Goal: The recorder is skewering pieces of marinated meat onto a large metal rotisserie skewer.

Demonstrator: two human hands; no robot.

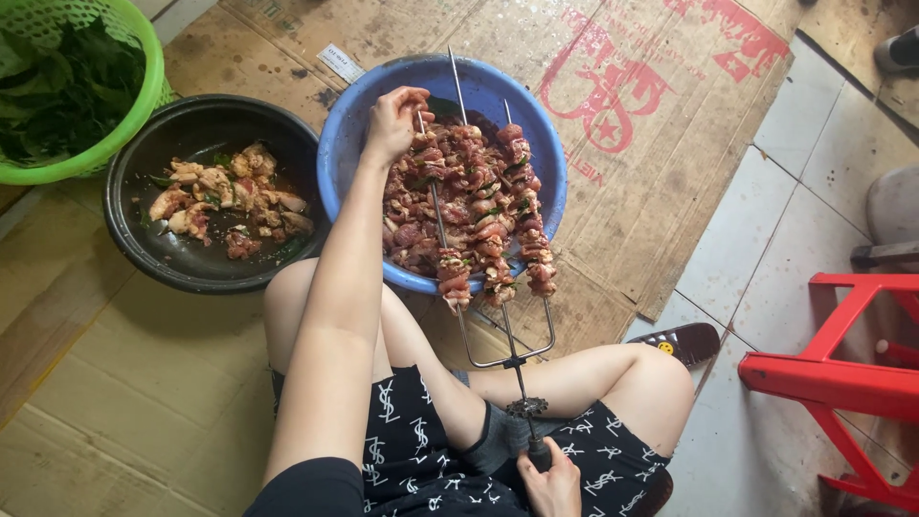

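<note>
Green comes first, at the far left: a plastic basket (124, 124) full of dark leaves (62, 81). Just beside it sits a black bowl (144, 230) on the cardboard (144, 383) that covers the floor. It has pale chunks of raw meat (225, 201) in it, mixed with bits of green.

Next comes a blue bowl (345, 144), touching the black one. The left hand (392, 120) reaches over it, and its fingers are pinched shut on a piece of meat at the top of one metal prong. That prong belongs to a big metal skewer fork (507, 354) (it has three long prongs), which lies tilted across the blue bowl. The prongs are packed with red meat pieces (479, 206).

Lower down, near the lap, the right hand (550, 483) is wrapped tight around the dark handle of the fork.

Far right, on the white floor tiles, stands a red plastic stool (833, 373).
</note>
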